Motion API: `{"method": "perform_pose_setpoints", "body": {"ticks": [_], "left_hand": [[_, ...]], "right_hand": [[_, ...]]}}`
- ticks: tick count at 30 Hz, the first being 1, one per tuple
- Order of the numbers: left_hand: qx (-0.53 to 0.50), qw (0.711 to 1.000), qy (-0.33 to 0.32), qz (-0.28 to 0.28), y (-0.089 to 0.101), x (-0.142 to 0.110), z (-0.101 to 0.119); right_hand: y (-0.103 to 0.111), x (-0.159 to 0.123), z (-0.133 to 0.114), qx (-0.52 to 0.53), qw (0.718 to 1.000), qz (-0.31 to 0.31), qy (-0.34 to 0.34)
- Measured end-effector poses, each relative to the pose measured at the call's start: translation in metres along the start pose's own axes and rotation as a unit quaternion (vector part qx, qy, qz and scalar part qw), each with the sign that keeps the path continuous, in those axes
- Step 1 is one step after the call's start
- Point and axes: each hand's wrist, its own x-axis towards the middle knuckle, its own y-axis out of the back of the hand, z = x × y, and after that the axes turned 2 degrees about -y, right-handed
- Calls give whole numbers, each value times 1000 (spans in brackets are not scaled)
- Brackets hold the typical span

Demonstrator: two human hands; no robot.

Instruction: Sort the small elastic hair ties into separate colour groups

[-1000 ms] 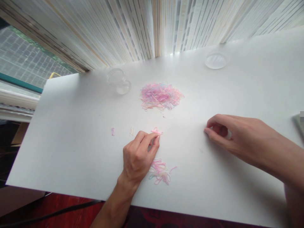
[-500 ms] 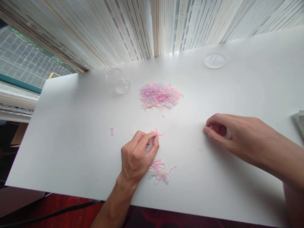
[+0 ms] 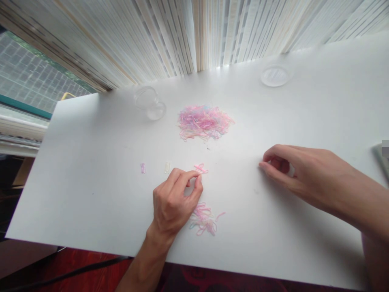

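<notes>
Your left hand (image 3: 173, 202) makes a narrow pinch at the small bundle of thin pink loops (image 3: 201, 167).
The bundle lies right at those fingertips (I cannot tell whether a loop is caught), a light touch that seems suited to such fine strands. Left of them, the small lilac bundle (image 3: 143, 168) and small pale-yellow bundle (image 3: 167, 167) sit apart, probably so colours stay separate. Your right hand (image 3: 306, 170), fingertips together with nothing visible between, is well to the right, perhaps keeping out of the way.
</notes>
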Motion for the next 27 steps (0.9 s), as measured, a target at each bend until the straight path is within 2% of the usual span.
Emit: {"method": "perform_pose_setpoints", "body": {"ticks": [6,16,27], "left_hand": [[1,1000,27,5,4,-3,-4],[-3,1000,7,-2,0,0,-1],[-25,999,22,-9,-1,-1,-2]], "right_hand": [[-2,-1,1,1,1000,5,-5],[-2,-1,1,-2,1000,4,-6],[-1,-1,0,-5,1000,0,-6]]}}
